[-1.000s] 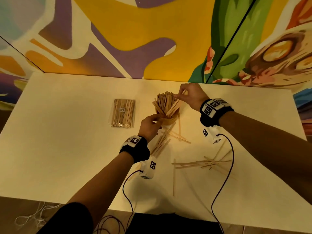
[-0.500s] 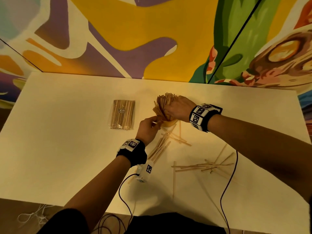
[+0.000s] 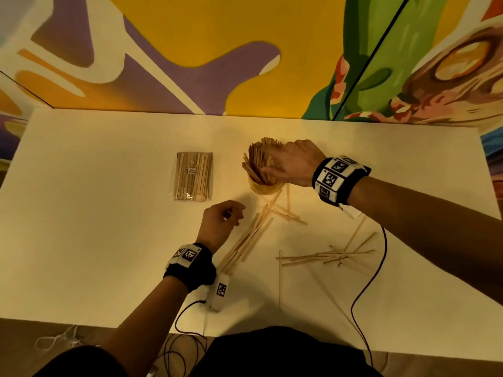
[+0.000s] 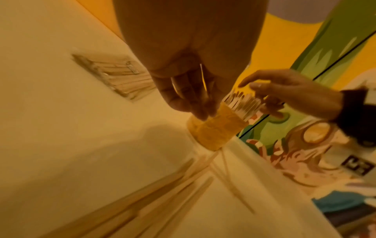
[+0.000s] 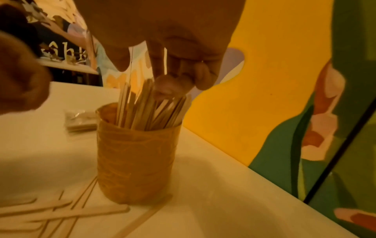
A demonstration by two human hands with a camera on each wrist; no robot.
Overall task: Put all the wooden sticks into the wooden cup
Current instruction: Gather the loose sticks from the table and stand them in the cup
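The wooden cup (image 3: 265, 186) stands upright toward the back of the white counter (image 3: 81, 240), packed with wooden sticks (image 3: 260, 161) that fan out above its rim. The right hand (image 3: 295, 163) hovers over them, fingers spread and relaxed, fingertips (image 5: 162, 87) resting on the stick tops; its grip is apart, clamped on nothing. From the head view that hand covers the right half of the bundle and the cup's far rim, so how full the cup is on that side cannot be told.

The left hand (image 3: 220, 221) hangs just in front of the cup, apart from it, fingers loosely curled. The left wrist view is blurred and the fingers overlap there; nothing shows inside the grip.

More loose sticks lie flat on the counter: a slanted bunch (image 3: 246, 240) just beside the left wrist, its near end hidden under the wristband; a few crossed sticks (image 3: 283, 210) at the cup's foot; and a scattered group (image 3: 326, 257) to the right, partly in the shadow of the right forearm. A single stick (image 3: 279, 278) points toward the near edge. Left of the cup, well apart, lies a sealed packet of sticks (image 3: 193, 176); its label is too small to read.
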